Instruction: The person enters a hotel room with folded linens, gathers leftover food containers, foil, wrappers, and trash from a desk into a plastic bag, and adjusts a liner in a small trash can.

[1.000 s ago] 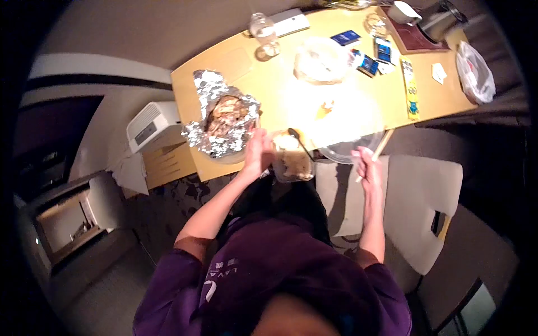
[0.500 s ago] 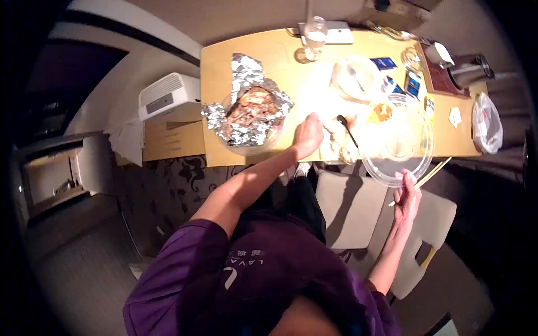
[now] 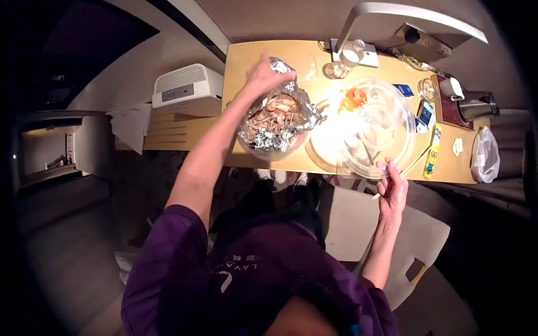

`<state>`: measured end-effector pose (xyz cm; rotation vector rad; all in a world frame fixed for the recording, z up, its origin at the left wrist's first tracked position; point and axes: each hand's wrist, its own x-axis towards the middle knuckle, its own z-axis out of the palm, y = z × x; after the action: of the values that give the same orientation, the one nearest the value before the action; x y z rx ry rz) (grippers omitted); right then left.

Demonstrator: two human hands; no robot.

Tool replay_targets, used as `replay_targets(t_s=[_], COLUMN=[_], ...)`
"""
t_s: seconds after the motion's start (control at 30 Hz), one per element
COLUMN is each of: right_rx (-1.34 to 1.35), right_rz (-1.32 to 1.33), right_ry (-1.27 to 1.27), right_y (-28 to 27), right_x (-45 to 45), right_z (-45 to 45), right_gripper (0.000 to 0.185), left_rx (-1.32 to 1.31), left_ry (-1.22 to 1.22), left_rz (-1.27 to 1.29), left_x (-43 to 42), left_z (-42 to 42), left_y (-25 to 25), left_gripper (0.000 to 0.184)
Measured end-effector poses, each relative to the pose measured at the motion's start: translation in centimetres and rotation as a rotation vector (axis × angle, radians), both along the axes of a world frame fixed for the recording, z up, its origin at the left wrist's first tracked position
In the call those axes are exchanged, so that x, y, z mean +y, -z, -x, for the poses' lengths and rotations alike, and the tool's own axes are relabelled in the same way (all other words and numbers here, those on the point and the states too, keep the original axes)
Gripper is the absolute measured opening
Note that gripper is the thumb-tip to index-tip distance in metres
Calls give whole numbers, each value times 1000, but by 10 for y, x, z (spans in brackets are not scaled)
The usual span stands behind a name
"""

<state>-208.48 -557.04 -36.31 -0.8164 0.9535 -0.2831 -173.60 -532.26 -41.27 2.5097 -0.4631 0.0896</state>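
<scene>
My left hand (image 3: 268,77) is over the far left side of a sheet of aluminium foil (image 3: 307,115), thumb and fingers spread around its upright flap; a firm grip does not show. The foil lies crumpled in a round clear plastic bowl (image 3: 273,154), around browned, cooked meat with bones (image 3: 274,115). At the table's front edge my right hand (image 3: 394,187) pinches the rim of a round clear plastic lid (image 3: 406,140), with wooden chopsticks (image 3: 414,163) also held in it. Orange-red food (image 3: 353,99) shows beside the lid, beneath the bright lamp glare.
A glass bottle (image 3: 352,53) stands at the back under a lamp arm (image 3: 414,10). To the right are a kettle (image 3: 476,106), a white mug (image 3: 451,88), a yellow packet (image 3: 432,152) and a plastic bag (image 3: 485,155). A chair (image 3: 350,221) stands in front.
My left hand has moved left and away from me, from mid-table to the foil flap. My right hand and the lid have shifted slightly left. The view has shifted too.
</scene>
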Motion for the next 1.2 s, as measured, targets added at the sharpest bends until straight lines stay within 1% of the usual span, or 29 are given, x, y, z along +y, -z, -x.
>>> replay_targets(t_s=[0.03, 0.07, 0.13, 0.17, 0.2, 0.27, 0.3, 0.33, 0.4, 0.43, 0.47, 0.53, 0.57, 0.6, 0.67, 0.7, 0.73, 0.8, 0.83, 0.87, 0.93, 0.97, 1.0, 1.07, 1.1, 1.13, 1.2], right_rx=[2, 3, 6, 7, 15, -6, -6, -4, 13, 9, 6, -14, -29, -31, -39, -41, -32, -6, 1, 5, -9, -16, -26, -7, -7, -2, -36], right_rz=[16, 28, 23, 37, 41, 40, 49, 49, 88, 95, 95, 55, 58, 61, 72, 76, 84, 96, 91, 91, 91, 95, 94, 41, 32, 28, 3], right_ry=[-12, -17, -5, 5, 3, 16, 20, 22, 36, 16, 8, -3, -6, -17, -37, -44, -37, -17, -39, -38, -36, -45, -58, -40, -36, -41, -62], right_y=[0, -2, -5, -3, -4, -4, -5, -5, -6, -6, -5, -2, 0, -1, -4, -4, -4, -3, -3, 0, 13, 20, 22, 24, 25, 24, 25], right_x=[2, 5, 9, 12, 14, 19, 22, 26, 34, 37, 39, 45, 47, 50, 55, 57, 60, 67, 71, 76, 87, 92, 98, 107, 109, 111, 111], right_z=[-4, -8, -14, -16, -20, -25, -28, -32, -41, -46, -50, -56, -60, -63, -69, -73, -76, -80, -82, -83, -87, -88, -89, -91, -92, -92, -91], right_gripper=[26, 26, 27, 26, 26, 26, 27, 27, 28, 29, 29, 28, 28, 28, 27, 27, 26, 26, 27, 27, 25, 24, 22, 21, 20, 20, 20], left_rx=[314, 315, 414, 365, 373, -115, -161, -159, -58, 140, 138, 251, 168, 168, 6, -65, -66, -126, -229, -225, -371, -154, -161, -256, -143, -137, -148], left_ry=[41, 39, 311, 351, 350, 614, 702, 703, 648, 655, 647, 651, 640, 628, 622, 605, 602, 580, 560, 561, 534, 565, 552, 550, 590, 586, 631], left_rz=[28, 41, 207, 206, 212, -11, -104, -102, -165, -264, -264, -416, -437, -435, -404, -279, -275, -113, -36, -35, -546, -604, -601, -258, -180, -181, -39], left_x=[0, 0, 2, 4, 10, 26, 34, 38, 40, 38, 34, 24, 21, 20, 19, 23, 28, 35, 37, 37, 31, 25, 29, 41, 49, 57, 75], left_z=[-8, -8, 1, 15, 24, 40, 48, 60, 81, 82, 87, 99, 103, 105, 105, 105, 102, 94, 96, 101, 106, 107, 110, 118, 119, 117, 116], left_y=[8, 6, 10, -12, -11, -10, -10, -7, -6, -11, -21, -36, -27, -10, 21, 26, 35, 47, 53, 62, 83, 72, 65, 54, 43, 33, 18], left_gripper=[61, 61, 36, 18, 18, 21, 26, 26, 68, 105, 105, 113, 99, 99, 80, 55, 55, 33, 23, 23, 29, 40, 40, 52, 74, 74, 75])
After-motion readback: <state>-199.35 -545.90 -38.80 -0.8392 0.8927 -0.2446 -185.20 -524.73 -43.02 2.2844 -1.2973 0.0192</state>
